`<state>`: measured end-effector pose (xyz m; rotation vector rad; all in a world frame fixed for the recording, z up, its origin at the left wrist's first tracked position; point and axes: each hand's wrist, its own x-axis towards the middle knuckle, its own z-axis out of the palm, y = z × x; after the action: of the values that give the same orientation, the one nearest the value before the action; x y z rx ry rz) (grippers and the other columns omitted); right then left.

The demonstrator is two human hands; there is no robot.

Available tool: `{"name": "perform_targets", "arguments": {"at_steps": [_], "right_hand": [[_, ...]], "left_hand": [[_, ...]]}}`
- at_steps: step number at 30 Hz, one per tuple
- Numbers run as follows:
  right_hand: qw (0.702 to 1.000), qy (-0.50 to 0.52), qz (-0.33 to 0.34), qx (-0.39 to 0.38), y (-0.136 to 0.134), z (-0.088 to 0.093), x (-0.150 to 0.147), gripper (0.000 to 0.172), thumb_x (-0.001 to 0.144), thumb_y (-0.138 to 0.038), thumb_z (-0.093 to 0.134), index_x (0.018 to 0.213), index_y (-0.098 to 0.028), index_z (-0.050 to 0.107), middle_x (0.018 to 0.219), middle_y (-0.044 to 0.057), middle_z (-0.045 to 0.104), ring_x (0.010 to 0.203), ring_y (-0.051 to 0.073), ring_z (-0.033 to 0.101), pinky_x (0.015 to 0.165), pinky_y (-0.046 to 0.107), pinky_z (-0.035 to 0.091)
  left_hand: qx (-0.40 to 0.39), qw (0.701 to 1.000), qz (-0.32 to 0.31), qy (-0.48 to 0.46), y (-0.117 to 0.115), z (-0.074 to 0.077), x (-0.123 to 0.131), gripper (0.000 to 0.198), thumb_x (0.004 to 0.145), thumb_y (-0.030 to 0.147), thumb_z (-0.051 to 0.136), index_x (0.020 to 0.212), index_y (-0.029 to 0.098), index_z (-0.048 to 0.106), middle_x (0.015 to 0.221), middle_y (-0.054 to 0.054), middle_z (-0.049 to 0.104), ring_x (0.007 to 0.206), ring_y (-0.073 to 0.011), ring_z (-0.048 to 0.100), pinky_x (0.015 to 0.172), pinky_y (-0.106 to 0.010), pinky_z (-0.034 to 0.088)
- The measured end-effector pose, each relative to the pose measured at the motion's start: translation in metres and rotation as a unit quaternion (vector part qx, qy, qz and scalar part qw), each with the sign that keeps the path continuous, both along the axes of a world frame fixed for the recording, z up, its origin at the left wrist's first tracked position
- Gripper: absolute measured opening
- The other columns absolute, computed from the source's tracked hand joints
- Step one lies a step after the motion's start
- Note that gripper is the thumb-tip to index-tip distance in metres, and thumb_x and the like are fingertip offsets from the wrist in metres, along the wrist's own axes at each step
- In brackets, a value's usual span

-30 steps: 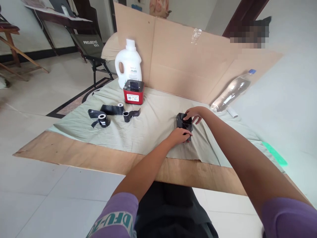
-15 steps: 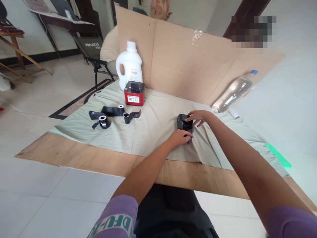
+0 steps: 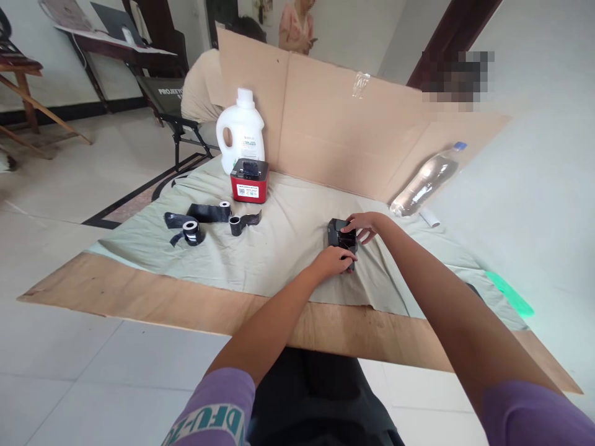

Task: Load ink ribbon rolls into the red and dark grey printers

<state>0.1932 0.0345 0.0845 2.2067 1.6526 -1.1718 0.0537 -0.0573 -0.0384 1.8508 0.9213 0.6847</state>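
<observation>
A small black box-shaped device (image 3: 336,234), perhaps a portable printer, lies on the cloth in front of me. My left hand (image 3: 333,261) is closed around its near side, with the fingertips curled over the edge. From the right, my right hand (image 3: 365,225) grips its far top edge, thumb on top and the other fingers bent down the side. Both hands hide part of the device, and its inside is too dark to make out. To the left lie black tape-like rolls: a front roll (image 3: 191,233), a back roll (image 3: 225,209) and a short roll (image 3: 236,225) with a loose strip.
A red and black box (image 3: 251,192) stands before a white jug (image 3: 242,133). Behind them rises a cardboard screen (image 3: 325,118), with a clear bottle (image 3: 425,179) leaning at its right. A white paper roll (image 3: 429,217) and a green object (image 3: 510,293) lie right. People are beyond the screen.
The camera view has shifted slightly, so everything sits a little lower and further left. Both hands stay on the black device with hardly any movement. Beyond the screen, a person has shifted.
</observation>
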Motion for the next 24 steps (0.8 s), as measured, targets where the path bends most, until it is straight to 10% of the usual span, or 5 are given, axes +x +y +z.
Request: {"name": "perform_targets", "arguments": {"at_steps": [6,13,24], "right_hand": [[0.996,0.084,-0.037,0.018,0.000,-0.029,0.022,0.083,0.068,-0.051,0.086,0.138,-0.029,0.047,0.139,0.013,0.058,0.098,0.023,0.067,0.073,0.033,0.062],[0.961,0.252,-0.043,0.107,-0.018,-0.066,0.046,0.060,0.084,-0.050,0.070,0.138,-0.034,0.048,0.093,0.001,0.067,0.068,0.013,0.060,0.052,0.019,0.044],[0.902,0.361,-0.121,0.205,-0.029,-0.091,0.055,0.061,0.078,-0.030,0.066,0.138,-0.027,0.054,0.078,0.000,0.064,0.064,0.015,0.053,0.049,0.024,0.035]], "left_hand": [[0.061,0.998,0.034,-0.007,-0.008,0.010,-0.005,0.041,0.089,0.025,0.050,0.123,0.029,0.072,0.069,0.001,0.071,0.062,-0.0137,0.065,0.071,-0.024,0.052],[0.125,0.960,0.242,0.064,0.002,0.022,-0.019,0.045,0.096,0.028,0.044,0.137,0.030,0.062,0.092,-0.004,0.075,0.088,-0.0208,0.068,0.084,-0.031,0.051],[0.115,0.955,0.181,0.206,0.022,0.016,-0.025,0.058,0.096,0.019,0.037,0.147,0.044,0.048,0.117,-0.001,0.072,0.105,-0.0246,0.067,0.093,-0.038,0.050]]}}
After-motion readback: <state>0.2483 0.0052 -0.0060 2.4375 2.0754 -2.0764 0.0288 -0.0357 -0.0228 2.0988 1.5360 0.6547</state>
